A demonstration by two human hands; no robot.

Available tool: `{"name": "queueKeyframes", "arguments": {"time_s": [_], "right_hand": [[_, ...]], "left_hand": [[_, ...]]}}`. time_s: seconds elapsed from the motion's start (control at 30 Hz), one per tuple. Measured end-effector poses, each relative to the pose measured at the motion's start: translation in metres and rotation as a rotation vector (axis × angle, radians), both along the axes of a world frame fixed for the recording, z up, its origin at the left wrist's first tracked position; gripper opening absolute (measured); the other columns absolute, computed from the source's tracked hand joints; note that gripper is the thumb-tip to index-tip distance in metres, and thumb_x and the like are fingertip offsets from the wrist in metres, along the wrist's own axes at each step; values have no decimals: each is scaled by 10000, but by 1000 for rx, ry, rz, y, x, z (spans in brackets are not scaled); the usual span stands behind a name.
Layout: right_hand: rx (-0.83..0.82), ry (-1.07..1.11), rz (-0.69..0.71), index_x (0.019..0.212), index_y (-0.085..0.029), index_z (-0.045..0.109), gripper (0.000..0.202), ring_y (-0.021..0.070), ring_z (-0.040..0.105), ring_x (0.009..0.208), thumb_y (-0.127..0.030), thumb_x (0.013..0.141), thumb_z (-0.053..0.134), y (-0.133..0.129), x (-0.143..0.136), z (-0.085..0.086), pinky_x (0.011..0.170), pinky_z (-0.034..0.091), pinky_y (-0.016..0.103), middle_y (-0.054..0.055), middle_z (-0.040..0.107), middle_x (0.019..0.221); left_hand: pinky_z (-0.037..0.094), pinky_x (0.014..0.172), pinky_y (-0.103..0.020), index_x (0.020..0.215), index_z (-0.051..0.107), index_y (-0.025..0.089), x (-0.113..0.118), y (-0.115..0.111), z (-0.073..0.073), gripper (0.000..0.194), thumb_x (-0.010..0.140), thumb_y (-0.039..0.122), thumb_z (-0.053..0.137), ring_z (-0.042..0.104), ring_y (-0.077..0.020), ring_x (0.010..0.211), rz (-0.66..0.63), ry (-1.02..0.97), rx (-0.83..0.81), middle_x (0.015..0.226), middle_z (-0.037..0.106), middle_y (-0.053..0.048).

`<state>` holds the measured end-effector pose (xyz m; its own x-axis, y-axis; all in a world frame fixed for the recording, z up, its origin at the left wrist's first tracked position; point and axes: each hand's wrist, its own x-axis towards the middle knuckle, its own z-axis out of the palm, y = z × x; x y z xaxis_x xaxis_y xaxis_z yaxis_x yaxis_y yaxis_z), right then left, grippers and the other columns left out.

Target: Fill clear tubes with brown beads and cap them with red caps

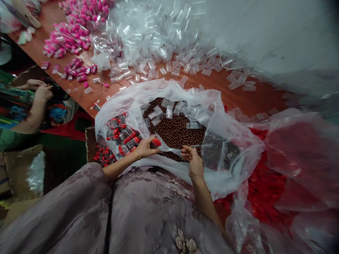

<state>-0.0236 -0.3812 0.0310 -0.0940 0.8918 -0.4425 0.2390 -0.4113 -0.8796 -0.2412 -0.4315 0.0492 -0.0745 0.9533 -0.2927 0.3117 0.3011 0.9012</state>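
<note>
My left hand (146, 148), a thin bangle at its wrist, grips a small piece with a red cap (156, 142) over the near edge of a translucent white plastic bag (155, 91). My right hand (195, 163) has its fingers curled together above the bag's contents; what they pinch is too small to make out. Dark brown beads (176, 132) fill the opened bag, and several clear plastic cases (169, 111) lie on top of them. Left of the beads, red-capped clear containers (128, 135) with dark contents sit in a fold of plastic.
Clear cases (159, 38) are heaped across the orange-brown table (102, 90). Pink pieces (79, 24) are piled at the back left. Red pieces (267, 187) in clear plastic lie at the right. A cardboard box (90, 143) stands below left. Another person's hands (42, 90) are at the left.
</note>
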Motion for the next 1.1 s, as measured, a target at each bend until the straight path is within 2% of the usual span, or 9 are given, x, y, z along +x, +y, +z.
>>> {"name": "queueKeyframes", "arguments": {"time_s": [0.1,0.2,0.37,0.53,0.67,0.77,0.9,1.0,1.1], "right_hand": [[278,-371,210,1003,-150,616,460,240,557,894,-487,807,372,-8,2,-10,811,415,400,129,629,990],[473,-794,424,1095,-123,585,411,301,477,1034,-360,786,453,-14,-5,-13,867,346,439,167,570,1124],[462,-1103,610,1139,-157,559,398,279,464,985,-327,783,500,-17,-16,-12,802,322,395,140,541,1122],[438,-1193,576,954,-154,636,278,257,469,888,-330,793,493,-17,-17,-13,747,301,373,130,574,980],[600,-1156,537,823,-169,638,200,272,436,1021,-292,802,482,-16,-18,-13,888,235,434,110,585,1046],[651,-1080,626,809,-174,609,176,231,471,994,-238,822,446,-12,-17,-12,965,161,445,72,632,951],[546,-987,695,806,-164,593,183,190,526,862,-241,830,429,-4,-12,-11,889,267,359,60,644,840],[511,-913,709,846,-169,605,222,184,545,854,-279,848,412,3,-5,-12,805,323,309,59,650,858],[507,-880,661,917,-161,607,255,182,552,881,-270,860,385,17,3,-16,801,351,292,68,650,923]], "left_hand": [[429,645,-224,880,570,135,-32,-9,1,268,645,255,618,527,-112,674,133,68,-9,759,599,3],[423,680,-233,894,576,161,-59,-18,6,248,656,225,600,545,-131,714,177,272,-4,780,610,0],[424,732,-275,1044,545,183,-115,-33,9,325,733,280,540,582,-203,855,183,762,-162,914,632,-65],[422,831,-366,1134,493,124,-156,-37,-1,420,739,263,504,535,-271,1006,188,990,-237,1069,574,-146],[373,911,-420,1171,466,98,-145,-30,-7,476,731,275,511,453,-303,1131,201,1061,-77,1205,484,-187],[329,963,-432,1203,452,116,-124,-21,-10,503,742,307,513,378,-310,1217,150,1056,14,1325,394,-184],[321,972,-436,1170,491,131,-107,-10,-14,469,750,338,522,363,-310,1238,29,1022,13,1310,429,-173],[312,982,-444,1133,521,120,-100,-3,-12,422,776,343,495,358,-311,1244,64,1034,82,1305,437,-178],[349,965,-382,1103,538,134,-84,8,-7,353,821,321,437,444,-254,1173,32,957,217,1240,505,-145]]}}
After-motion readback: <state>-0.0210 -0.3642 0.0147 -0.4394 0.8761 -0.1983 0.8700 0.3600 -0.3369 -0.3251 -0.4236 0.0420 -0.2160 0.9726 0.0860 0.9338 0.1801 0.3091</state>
